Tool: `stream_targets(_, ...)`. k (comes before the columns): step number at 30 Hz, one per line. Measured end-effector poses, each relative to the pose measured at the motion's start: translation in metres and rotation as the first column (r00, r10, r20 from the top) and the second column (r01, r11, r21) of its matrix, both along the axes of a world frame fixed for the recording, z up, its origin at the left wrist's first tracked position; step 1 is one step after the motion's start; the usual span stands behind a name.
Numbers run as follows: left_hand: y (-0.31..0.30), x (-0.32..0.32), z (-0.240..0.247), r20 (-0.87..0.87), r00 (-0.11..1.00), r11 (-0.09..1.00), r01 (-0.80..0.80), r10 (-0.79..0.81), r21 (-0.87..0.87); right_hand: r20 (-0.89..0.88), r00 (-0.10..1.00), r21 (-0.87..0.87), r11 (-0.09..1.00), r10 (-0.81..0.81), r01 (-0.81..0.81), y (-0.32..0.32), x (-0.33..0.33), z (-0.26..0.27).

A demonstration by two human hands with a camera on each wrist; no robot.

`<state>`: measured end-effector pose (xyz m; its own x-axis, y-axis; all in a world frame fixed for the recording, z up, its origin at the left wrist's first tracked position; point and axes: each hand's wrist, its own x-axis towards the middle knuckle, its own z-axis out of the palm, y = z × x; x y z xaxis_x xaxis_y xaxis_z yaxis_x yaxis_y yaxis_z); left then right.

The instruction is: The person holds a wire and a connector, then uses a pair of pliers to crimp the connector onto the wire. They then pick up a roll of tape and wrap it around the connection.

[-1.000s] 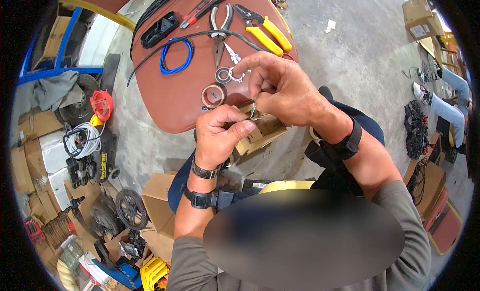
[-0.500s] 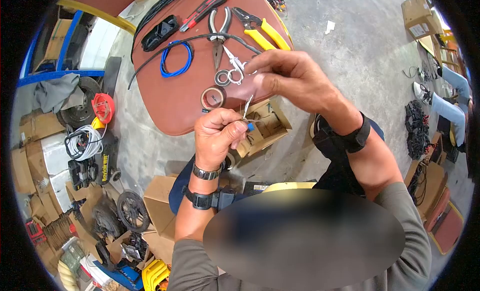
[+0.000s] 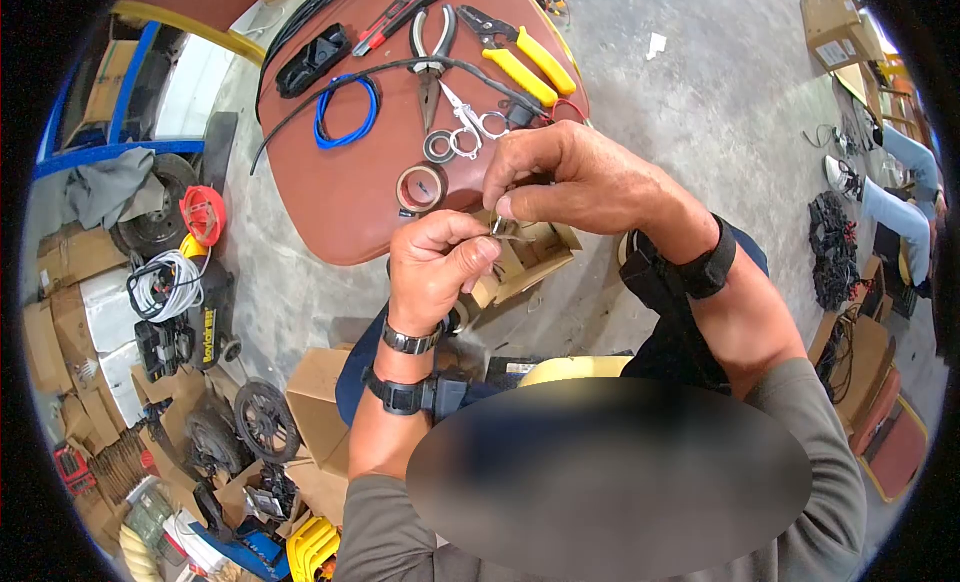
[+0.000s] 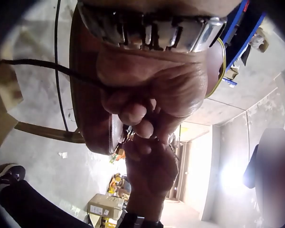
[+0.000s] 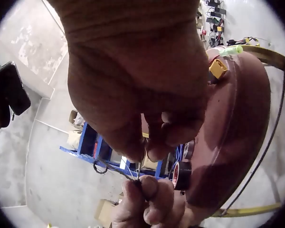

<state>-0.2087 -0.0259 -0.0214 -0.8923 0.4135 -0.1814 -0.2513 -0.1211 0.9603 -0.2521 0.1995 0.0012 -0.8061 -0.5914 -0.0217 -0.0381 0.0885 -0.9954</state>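
Over the near edge of the brown-topped table, my left hand pinches the end of a black cable between thumb and forefinger. The cable trails out behind the palm in the left wrist view. Thin bare wire strands stick up from the left fingertips. My right hand pinches the upper part of these strands with its thumb and forefinger, just above the left hand. White-handled scissors, needle-nose pliers and a roll of tape lie on the table past the hands.
Yellow-handled wire strippers, a red utility knife, a blue cable coil and a black plastic case also lie on the table. Below the hands stands an open cardboard box. Another person's legs show at far right.
My right hand lifted off the wire, leaving splayed strands and a blue piece visible at the left fingers, then came back down to pinch the strands. My left hand stayed almost in place.
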Motion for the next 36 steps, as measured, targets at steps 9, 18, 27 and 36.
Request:
stream_targets(9,-0.002,-0.002,0.002,-0.004,0.998,0.998,-0.057,0.057,0.032,-0.269,0.962,-0.048,0.998,-0.052,0.04,-0.002,0.002,0.002)
stream_targets(18,-0.002,-0.002,-0.001,0.012,0.994,0.978,-0.11,0.11,0.178,-0.237,0.959,-0.038,0.988,-0.155,0.15,-0.008,0.007,0.002)
stream_targets(27,-0.009,0.001,-0.01,0.079,0.973,0.923,-0.23,0.216,0.307,-0.07,0.987,0.016,0.99,-0.141,0.143,-0.022,0.024,-0.003)
stream_targets(36,-0.015,0.005,-0.008,0.064,0.965,0.932,-0.263,0.255,0.249,-0.201,0.978,0.187,0.982,0.056,-0.018,-0.026,0.025,-0.005)
